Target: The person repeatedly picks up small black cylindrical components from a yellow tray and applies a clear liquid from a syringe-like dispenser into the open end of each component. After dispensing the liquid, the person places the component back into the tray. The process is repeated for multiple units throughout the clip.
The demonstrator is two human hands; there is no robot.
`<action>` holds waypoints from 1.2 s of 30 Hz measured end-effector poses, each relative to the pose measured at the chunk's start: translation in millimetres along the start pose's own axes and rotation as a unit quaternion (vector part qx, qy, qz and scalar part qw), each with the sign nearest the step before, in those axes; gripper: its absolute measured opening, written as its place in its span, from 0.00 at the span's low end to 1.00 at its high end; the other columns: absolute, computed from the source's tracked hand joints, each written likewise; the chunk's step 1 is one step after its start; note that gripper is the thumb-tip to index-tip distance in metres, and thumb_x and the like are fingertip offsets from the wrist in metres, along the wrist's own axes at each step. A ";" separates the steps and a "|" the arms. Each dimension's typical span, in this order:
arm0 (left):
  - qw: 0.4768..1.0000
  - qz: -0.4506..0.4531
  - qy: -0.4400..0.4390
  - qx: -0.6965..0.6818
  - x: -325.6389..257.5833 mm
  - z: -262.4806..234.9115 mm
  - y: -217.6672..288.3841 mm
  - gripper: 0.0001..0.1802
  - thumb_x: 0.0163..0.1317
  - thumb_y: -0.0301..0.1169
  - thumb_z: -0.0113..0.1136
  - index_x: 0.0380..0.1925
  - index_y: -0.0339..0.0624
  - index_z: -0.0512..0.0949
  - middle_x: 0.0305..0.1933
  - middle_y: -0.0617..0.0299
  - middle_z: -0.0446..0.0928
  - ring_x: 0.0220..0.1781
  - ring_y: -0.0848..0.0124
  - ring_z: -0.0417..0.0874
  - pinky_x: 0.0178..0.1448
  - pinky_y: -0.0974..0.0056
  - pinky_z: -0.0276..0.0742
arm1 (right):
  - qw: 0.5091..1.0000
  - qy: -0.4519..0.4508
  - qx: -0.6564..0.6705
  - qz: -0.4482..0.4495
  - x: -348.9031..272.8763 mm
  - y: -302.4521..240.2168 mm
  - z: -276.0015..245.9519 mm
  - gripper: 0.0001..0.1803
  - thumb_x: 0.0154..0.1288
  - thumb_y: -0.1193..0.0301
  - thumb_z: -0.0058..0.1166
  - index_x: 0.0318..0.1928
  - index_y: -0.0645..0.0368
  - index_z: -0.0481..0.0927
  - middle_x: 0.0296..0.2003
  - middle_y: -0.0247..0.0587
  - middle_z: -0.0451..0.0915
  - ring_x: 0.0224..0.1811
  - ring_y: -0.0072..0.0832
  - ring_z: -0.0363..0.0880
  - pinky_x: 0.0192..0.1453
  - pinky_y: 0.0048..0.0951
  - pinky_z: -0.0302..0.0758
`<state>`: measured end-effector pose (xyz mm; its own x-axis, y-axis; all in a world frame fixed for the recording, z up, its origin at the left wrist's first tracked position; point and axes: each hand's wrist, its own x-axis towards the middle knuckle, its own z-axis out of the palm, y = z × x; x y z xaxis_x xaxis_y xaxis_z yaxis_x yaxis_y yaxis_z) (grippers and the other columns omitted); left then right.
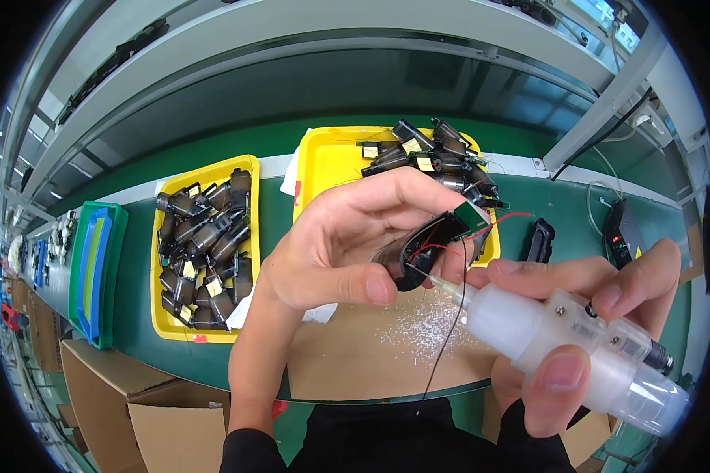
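My left hand (335, 244) grips a small dark oval housing (418, 252) with a green circuit board (472, 217) and red and black wires sticking out of it. My right hand (584, 315) holds a translucent white dispenser tool (560, 339) like a pen; its thin needle tip (430, 276) touches the housing's opening. A black wire hangs down from the part over a brown mat (371, 355) speckled with white flecks.
Two yellow trays of dark parts lie on the green bench: one at the left (166, 315), one behind my hands (315, 158). Stacked green and blue bins (95, 268) stand far left. A black part (539, 240) lies at right. Cardboard boxes (134, 394) sit below left.
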<state>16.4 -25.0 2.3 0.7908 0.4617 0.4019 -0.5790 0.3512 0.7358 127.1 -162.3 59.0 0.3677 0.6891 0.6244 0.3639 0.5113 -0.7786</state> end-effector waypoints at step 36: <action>0.998 0.014 -0.055 -0.007 -2.1 -6.7 0.8 0.36 0.41 0.41 0.73 0.45 0.27 0.69 0.33 0.50 0.72 0.32 0.68 0.73 0.35 0.67 0.65 | 1.000 -0.009 -0.018 -0.024 -1.6 -2.7 5.4 0.25 0.56 0.66 0.54 0.36 0.64 0.49 0.30 0.58 0.79 0.28 0.40 0.83 0.35 0.23 0.80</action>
<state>12.9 -20.3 -1.6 0.7907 0.3800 0.4800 -0.6034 0.3508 0.7161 120.9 -162.1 59.7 0.3332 0.6734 0.6600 0.4109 0.5263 -0.7444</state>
